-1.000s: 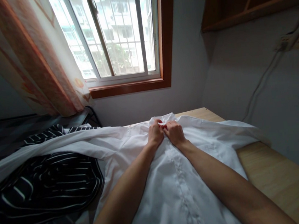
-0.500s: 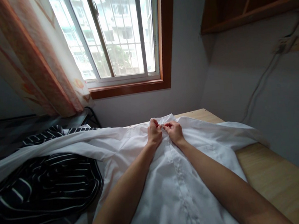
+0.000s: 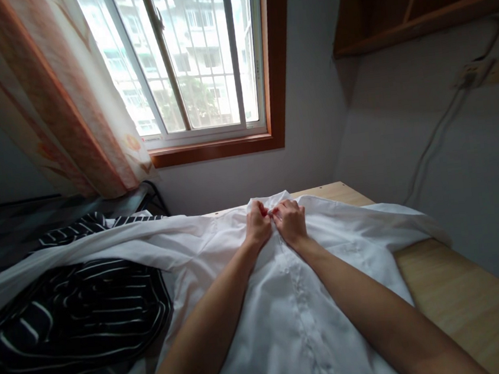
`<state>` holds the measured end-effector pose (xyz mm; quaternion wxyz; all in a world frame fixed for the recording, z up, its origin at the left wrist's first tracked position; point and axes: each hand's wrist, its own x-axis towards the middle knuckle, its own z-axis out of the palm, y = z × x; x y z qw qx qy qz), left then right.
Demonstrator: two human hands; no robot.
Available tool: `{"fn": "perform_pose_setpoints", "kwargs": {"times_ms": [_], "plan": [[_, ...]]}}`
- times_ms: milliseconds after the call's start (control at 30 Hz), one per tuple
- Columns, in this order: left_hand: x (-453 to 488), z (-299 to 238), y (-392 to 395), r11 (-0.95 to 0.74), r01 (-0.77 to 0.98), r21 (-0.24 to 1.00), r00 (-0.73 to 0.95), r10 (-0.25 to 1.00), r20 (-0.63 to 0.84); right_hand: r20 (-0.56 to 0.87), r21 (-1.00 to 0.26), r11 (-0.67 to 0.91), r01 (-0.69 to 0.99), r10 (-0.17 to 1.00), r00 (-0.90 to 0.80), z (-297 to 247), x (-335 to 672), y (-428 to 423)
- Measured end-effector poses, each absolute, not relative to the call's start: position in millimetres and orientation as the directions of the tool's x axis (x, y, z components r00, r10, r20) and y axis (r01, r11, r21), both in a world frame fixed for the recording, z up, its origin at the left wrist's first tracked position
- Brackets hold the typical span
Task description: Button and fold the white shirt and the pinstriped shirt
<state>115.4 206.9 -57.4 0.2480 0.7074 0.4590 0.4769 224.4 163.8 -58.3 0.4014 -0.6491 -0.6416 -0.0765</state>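
Observation:
A white long-sleeved shirt [image 3: 262, 304] lies front side up, its collar at the far end and its front placket running down toward me. Near the collar, my left hand [image 3: 258, 222] pinches the placket fabric with its fingers closed. My right hand [image 3: 290, 219] is pinched on the same spot from the other side, and the fingertips of both hands meet. Whatever small part of the placket sits between the fingertips is too small to make out. The sleeves spread out to both sides.
The shirt lies on a wooden table [image 3: 456, 290]. Black-and-white striped clothing [image 3: 106, 309] is heaped at left, partly under a sleeve. Behind are a window [image 3: 201, 67] and a curtain [image 3: 57, 100]. A wooden shelf [image 3: 429, 28] and a plugged-in cord [image 3: 427, 138] are on the right wall.
My right hand has turned slightly and its fingers have curled closer over the placket near the collar. My left hand keeps nearly the same place. The shirt lies as before.

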Motion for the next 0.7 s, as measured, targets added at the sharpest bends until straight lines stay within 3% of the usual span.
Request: {"fn": "perform_pose_setpoints", "kwargs": {"times_ms": [133, 333, 533, 700], "plan": [[114, -57, 203, -0.528, 0.506, 0.682, 0.168, 0.836, 0.522, 0.567, -0.573, 0.154, 0.805, 0.784, 0.253, -60, 226, 167], [109, -62, 208, -0.625, 0.519, 0.584, 0.278, 0.769, 0.576, 0.339, -0.790, 0.043, 0.611, 0.862, 0.376, -65, 235, 178], [109, -60, 208, -0.576, 0.540, 0.614, 0.262, 0.808, 0.528, 0.293, -0.811, 0.015, 0.585, 0.876, 0.383, -68, 237, 182], [106, -53, 201, -0.550, 0.661, 0.511, 0.228, 0.795, 0.561, 0.352, -0.740, -0.061, 0.670, 0.813, 0.463, -66, 240, 180]]}}
